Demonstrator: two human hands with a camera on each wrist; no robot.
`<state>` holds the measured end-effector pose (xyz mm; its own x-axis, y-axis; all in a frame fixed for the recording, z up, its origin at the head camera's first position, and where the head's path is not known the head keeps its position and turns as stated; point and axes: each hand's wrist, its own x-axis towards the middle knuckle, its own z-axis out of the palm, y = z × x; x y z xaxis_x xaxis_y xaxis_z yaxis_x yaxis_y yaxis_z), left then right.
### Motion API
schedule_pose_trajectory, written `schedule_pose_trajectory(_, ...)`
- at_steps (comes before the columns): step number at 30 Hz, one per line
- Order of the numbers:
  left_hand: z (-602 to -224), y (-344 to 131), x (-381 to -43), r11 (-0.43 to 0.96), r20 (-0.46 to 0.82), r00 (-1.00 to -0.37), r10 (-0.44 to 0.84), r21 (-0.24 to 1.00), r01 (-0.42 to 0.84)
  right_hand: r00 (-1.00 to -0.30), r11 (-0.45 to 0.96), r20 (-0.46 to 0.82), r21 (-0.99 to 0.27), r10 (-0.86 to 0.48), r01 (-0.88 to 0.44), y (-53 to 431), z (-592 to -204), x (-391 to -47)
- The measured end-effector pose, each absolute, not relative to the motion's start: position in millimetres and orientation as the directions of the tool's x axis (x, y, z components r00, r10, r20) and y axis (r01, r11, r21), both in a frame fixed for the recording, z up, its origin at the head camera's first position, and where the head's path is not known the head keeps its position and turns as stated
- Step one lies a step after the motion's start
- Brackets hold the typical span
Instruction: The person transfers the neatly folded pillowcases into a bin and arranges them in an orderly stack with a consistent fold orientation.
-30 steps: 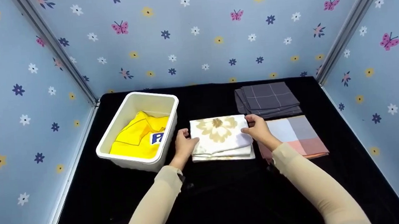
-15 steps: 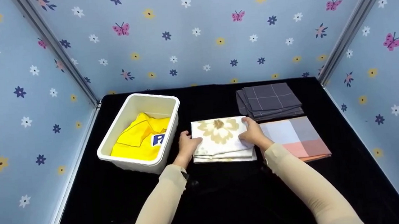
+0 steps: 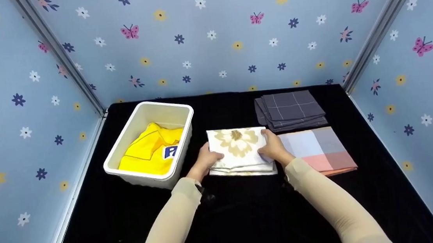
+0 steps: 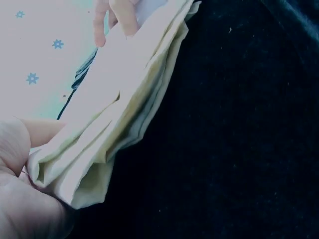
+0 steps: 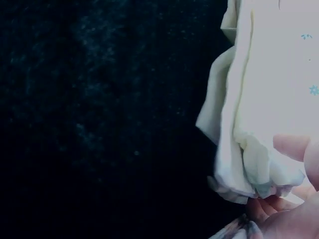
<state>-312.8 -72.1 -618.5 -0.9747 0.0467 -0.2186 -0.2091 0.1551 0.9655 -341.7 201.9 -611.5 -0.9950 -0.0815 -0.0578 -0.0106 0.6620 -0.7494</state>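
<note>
A folded white cloth with a tan flower print (image 3: 238, 147) lies in the middle of the black surface, its layers stacked toward the near side. My left hand (image 3: 205, 161) grips its left edge, thumb on top and fingers out of sight beneath. On the opposite edge my right hand (image 3: 274, 147) pinches the cloth, thumb over the top. In the left wrist view the layered folds (image 4: 99, 119) run between both hands. The right wrist view shows the thumb (image 5: 291, 146) above the bunched edge of the cloth (image 5: 269, 164) and fingers curled below.
A white bin (image 3: 110, 166) holding a yellow cloth (image 3: 148, 147) stands to the left. Folded dark grey checked cloths (image 3: 295, 106) lie at the back right, with a folded plaid cloth (image 3: 320, 147) in front of them. Patterned walls (image 3: 208, 32) enclose the back and sides.
My left hand has moved right and farther onto the cloth's left edge. The right hand has shifted left and taken hold of the right edge, uncovering more of the plaid cloth.
</note>
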Motion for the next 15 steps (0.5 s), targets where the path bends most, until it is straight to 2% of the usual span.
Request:
schedule_pose_trajectory(9, -603, -62, -310, 0.250, -0.002, -0.997, 0.073, 0.968, 0.017, -0.997, 0.645, -0.041, -0.764, -0.066, -0.012, 205, -613, -339)
schedule_pose_trajectory(13, -598, -62, -307, 0.266, 0.110, -0.986, 0.124, 0.954, 0.140, -0.998, 0.602, -0.036, -0.799, -0.058, -0.006, 206, -613, -337)
schedule_pose_trajectory(15, -607, -63, -312, 0.268, 0.206, -0.966, 0.157, 0.932, 0.242, -0.998, 0.577, -0.035, -0.817, -0.051, -0.001, 207, -612, -337)
